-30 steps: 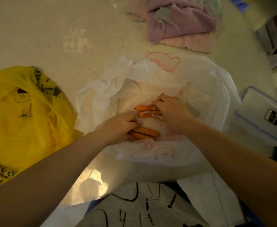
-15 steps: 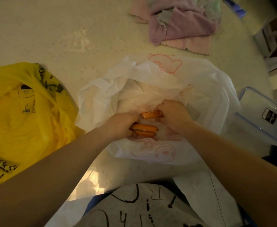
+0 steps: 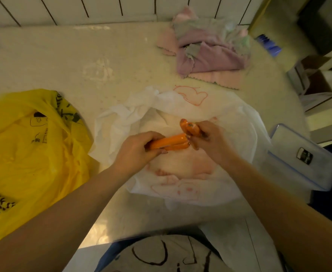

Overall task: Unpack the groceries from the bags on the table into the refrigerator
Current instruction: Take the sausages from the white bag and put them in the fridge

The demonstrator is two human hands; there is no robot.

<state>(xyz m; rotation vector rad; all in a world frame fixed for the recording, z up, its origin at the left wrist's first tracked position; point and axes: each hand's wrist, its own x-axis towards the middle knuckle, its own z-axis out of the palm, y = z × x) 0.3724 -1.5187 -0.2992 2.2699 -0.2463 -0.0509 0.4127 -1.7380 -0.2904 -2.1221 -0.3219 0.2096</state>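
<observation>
Head view: both hands are working over the open white bag (image 3: 180,107), which is lying spread on the table (image 3: 63,61). The left hand (image 3: 135,152) is gripping a bundle of orange sausages (image 3: 171,143), fingers curled around one end, holding them roughly level above the bag. The right hand (image 3: 206,139) is pinching more orange sausage sticks (image 3: 188,127), tilted up and away from the person, its fingertips touching the end of the left bundle. How many sticks each hand is holding, I can't tell. A yellow bag (image 3: 29,150) is lying crumpled to the left. A clear lidded container (image 3: 302,160) is sitting at the table's right edge, just beside the white bag. Pink and purple cloths (image 3: 210,55) are piled at the far side.
</observation>
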